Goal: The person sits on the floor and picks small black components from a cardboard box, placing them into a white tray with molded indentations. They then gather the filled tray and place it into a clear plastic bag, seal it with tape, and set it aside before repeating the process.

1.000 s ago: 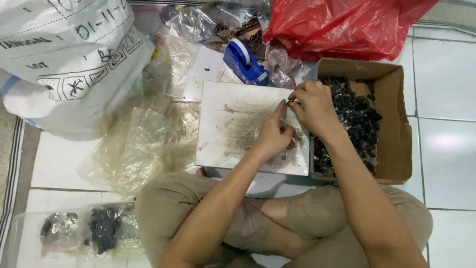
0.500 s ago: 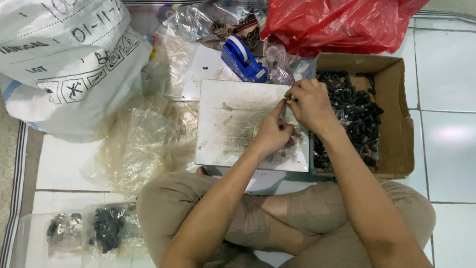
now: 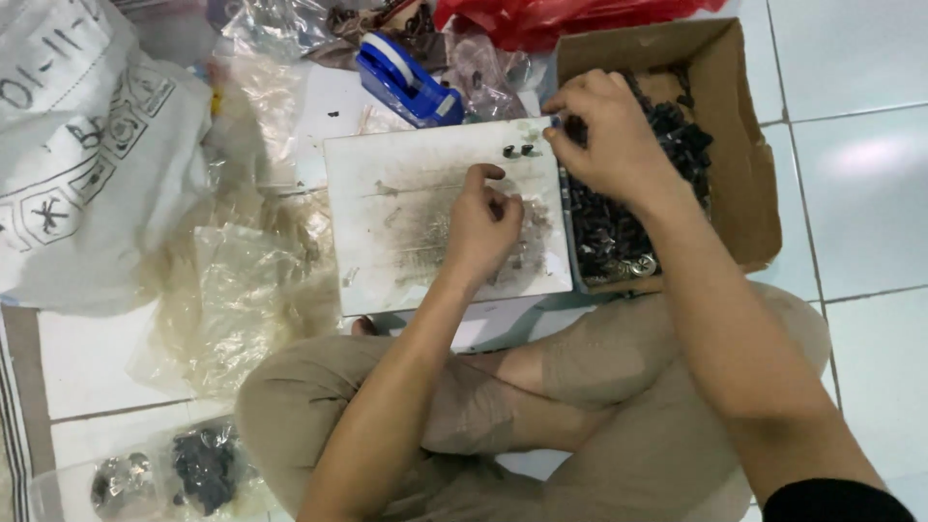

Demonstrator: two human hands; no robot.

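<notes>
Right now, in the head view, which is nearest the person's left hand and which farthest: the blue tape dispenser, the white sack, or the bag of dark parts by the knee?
From the left hand:
1. Blue tape dispenser, just above, past the white board's top edge.
2. White sack, far left.
3. Bag of dark parts, bottom left corner; only a little farther than the sack.

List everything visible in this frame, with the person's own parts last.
white board: one, scuffed, middle of floor
small dark parts: two, black, board's top edge
cardboard box: one, brown, right of board, holds many black parts
tape dispenser: one, blue, above board
clear plastic bags: several, left of board
white sack: one, far left
red bag: one, top
left hand: fisted on board
right hand: at box's left edge
</notes>
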